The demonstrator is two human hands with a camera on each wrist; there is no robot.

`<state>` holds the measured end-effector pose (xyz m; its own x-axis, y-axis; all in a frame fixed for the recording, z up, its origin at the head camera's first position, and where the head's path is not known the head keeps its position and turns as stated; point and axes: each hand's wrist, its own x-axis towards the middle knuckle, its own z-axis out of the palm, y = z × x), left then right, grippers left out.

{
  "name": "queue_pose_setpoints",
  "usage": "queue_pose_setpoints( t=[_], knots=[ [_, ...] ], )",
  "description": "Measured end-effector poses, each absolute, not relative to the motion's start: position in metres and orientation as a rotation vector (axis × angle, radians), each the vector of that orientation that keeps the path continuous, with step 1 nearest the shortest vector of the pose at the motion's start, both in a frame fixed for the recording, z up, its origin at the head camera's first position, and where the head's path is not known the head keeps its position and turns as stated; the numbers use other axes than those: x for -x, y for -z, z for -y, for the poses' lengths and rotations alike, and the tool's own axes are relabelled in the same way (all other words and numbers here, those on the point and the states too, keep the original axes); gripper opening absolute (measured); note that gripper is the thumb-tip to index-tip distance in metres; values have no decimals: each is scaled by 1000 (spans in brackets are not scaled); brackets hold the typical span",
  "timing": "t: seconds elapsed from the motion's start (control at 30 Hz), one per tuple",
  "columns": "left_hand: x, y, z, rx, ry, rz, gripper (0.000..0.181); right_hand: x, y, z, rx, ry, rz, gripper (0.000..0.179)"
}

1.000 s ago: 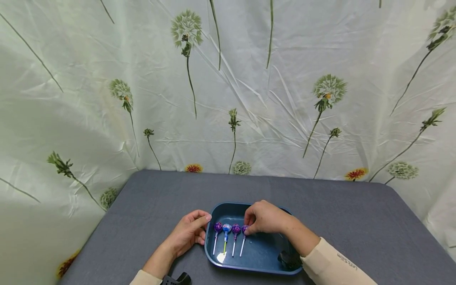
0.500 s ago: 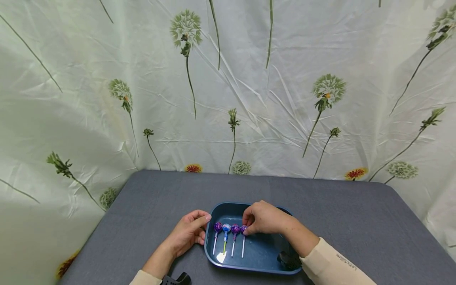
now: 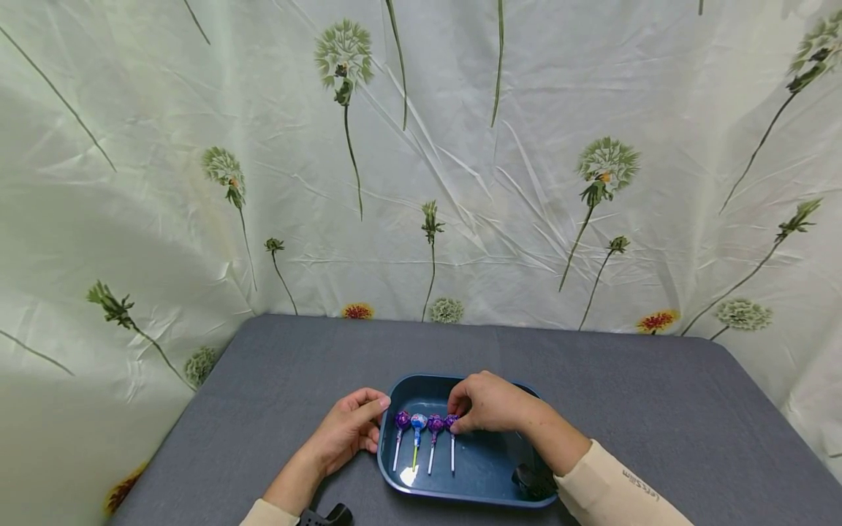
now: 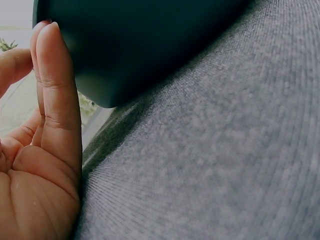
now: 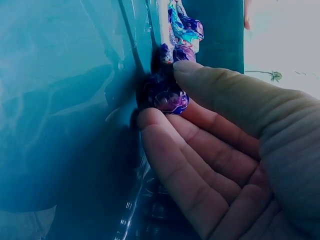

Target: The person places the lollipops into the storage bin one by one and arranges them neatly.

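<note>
Several wrapped lollipops lie side by side in a blue tray point(image 3: 487, 475), heads toward its far side. Leftmost is a purple lollipop point(image 3: 403, 419), then a blue one point(image 3: 419, 421) with a yellow stick, then another purple one point(image 3: 435, 424). At the right end of the row, my right hand point(image 3: 493, 403) pinches the head of a purple lollipop point(image 5: 170, 100) between thumb and fingers; its white stick points toward me. My left hand point(image 3: 349, 429) touches the tray's left side. In the left wrist view its fingers point(image 4: 57, 80) stand fairly straight against the outer wall.
The tray stands on a grey cloth-covered table point(image 3: 296, 365). A floral curtain point(image 3: 500, 183) hangs behind and to the sides. A black wrist device point(image 3: 533, 481) on my right arm overhangs the tray's near right corner; another point(image 3: 327, 515) is on my left wrist.
The rightmost lollipop's stick has swung its lower end to the right, from slanted to nearly in line with me. My right hand has shifted slightly left; the left hand has stayed put.
</note>
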<state>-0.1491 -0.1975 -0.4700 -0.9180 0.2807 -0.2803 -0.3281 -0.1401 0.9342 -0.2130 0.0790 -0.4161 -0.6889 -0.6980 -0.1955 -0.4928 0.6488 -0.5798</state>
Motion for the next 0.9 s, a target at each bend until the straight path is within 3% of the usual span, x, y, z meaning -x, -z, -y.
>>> queue_pose_setpoints(
  t=[0.9],
  knots=[
    [149, 469, 197, 59, -2104, -1758, 24, 213, 416, -77, 921, 704, -2458, 16]
  ],
)
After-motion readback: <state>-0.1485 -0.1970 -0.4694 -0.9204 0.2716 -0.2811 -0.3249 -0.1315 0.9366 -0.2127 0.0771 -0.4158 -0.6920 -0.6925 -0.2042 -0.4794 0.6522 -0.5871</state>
